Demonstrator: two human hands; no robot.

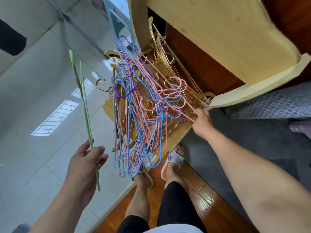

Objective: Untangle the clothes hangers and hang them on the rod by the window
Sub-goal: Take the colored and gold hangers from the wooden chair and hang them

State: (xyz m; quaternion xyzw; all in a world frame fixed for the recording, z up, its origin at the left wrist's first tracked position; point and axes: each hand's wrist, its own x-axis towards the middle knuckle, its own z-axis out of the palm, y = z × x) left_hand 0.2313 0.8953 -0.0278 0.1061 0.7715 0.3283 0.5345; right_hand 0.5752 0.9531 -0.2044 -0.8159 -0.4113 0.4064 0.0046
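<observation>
A tangled heap of pink, blue and purple wire hangers lies on a low wooden surface, over several gold hangers that run back under the furniture. My left hand grips a green hanger, seen edge-on, held out to the left of the heap. My right hand is closed on a pink hanger wire at the heap's right edge. No rod or window is in view.
Pale wooden furniture stands behind and to the right of the heap. A light blue plastic stool is at the top. Glossy floor tiles spread to the left. My feet in slippers stand on wood flooring below the heap.
</observation>
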